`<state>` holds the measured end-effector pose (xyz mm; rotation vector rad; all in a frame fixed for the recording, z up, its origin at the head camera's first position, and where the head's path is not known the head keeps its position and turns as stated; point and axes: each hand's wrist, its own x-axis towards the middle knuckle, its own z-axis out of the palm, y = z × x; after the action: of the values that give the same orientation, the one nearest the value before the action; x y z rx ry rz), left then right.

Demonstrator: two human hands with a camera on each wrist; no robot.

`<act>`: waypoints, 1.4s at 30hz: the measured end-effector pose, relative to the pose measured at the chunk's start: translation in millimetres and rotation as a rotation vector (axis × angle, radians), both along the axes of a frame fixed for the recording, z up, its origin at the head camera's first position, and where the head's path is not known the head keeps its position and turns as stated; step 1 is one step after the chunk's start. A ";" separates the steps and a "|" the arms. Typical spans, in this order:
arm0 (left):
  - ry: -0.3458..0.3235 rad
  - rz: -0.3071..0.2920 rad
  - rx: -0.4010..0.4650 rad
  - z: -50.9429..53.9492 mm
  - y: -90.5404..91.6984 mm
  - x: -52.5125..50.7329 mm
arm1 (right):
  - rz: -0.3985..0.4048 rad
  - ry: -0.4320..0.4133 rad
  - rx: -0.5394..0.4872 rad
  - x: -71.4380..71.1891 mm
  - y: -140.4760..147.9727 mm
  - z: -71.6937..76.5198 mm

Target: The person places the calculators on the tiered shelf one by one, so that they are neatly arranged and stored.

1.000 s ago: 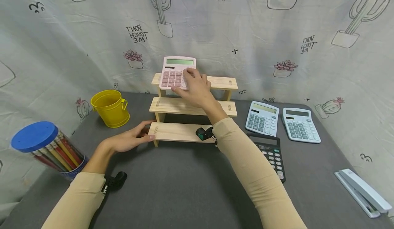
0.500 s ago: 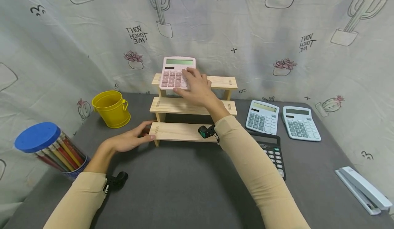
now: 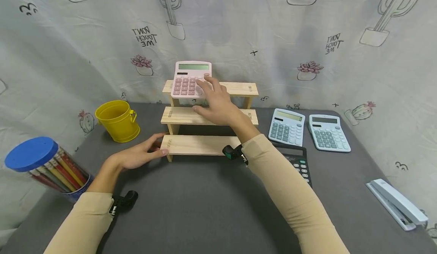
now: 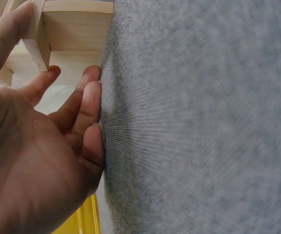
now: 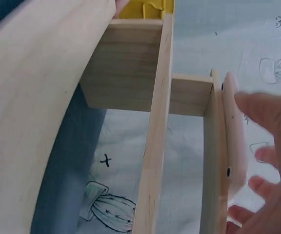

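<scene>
A three-tier wooden display stand (image 3: 196, 145) stands on the grey cloth. On its top tier a pink calculator (image 3: 184, 80) leans back, its keys and display facing forward. My right hand (image 3: 221, 105) hovers with spread fingers at the calculator's lower right; its thumb is apart from the bottom edge. The right wrist view shows the thin side of the calculator (image 5: 234, 141) against the top board, with the hand (image 5: 272, 161) beside it. Low on the left, my left hand (image 3: 138, 156) pinches the end of the lowest tier between thumb and index finger.
A yellow bucket (image 3: 118, 121) stands left of the stand, behind a blue-lidded pencil tub (image 3: 56, 170). On the right lie two light blue calculators (image 3: 286, 128) (image 3: 329, 133), a black calculator (image 3: 300, 166) partly behind the right sleeve, and a light blue stapler (image 3: 396, 204).
The fingers and thumb of my right hand have loosened and drawn off the pink calculator, which stays on the top tier. The left hand keeps its hold. The head view has shifted slightly.
</scene>
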<state>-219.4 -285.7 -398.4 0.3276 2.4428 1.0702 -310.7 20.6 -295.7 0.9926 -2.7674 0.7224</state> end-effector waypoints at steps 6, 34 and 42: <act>0.011 0.000 0.002 0.7 -3.3 -0.3 | 0.024 -0.002 -0.003 13.6 17.1 6.3; -0.045 0.009 0.053 1.5 1.5 -5.8 | 0.027 0.130 -0.010 79.8 99.8 -2.7; -0.027 -0.004 0.097 1.3 2.8 -6.6 | -0.039 0.161 0.034 82.8 128.8 -17.2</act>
<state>-226.0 -282.9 -397.2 0.3463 2.3712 1.1860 -227.9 149.4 -312.8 0.9550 -2.6605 0.5651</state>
